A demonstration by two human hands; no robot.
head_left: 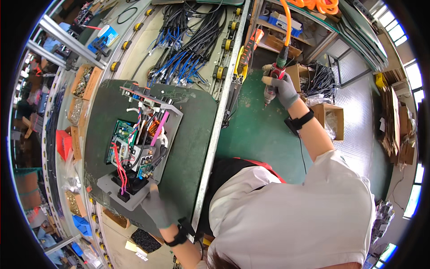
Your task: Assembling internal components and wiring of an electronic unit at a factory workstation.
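My right hand (285, 89), in a grey glove with bare-looking light fingertips, is wrapped round a red and silver air screwdriver (277, 71), bit pointing down. An orange hose (287, 27) rises from the top of the tool. Its tip hangs over the floor beside the bench, apart from any workpiece. On a dark green board (188, 134) lies an open grey metal chassis (169, 130) holding a green circuit board (123, 134), a copper coil (155, 127) and pink wires (120, 168). My gloved left hand (156, 210) grips the near corner of that chassis; some of its fingers are hidden.
Bundled black and blue cables (188, 49) lie beyond the board, between roller rails. Boxes of small screws (83, 83) line the left side, with a box of black screws (145, 240) nearer. An orange-handled tool (251, 45) hangs at the bench edge. A cardboard box (329, 119) stands right.
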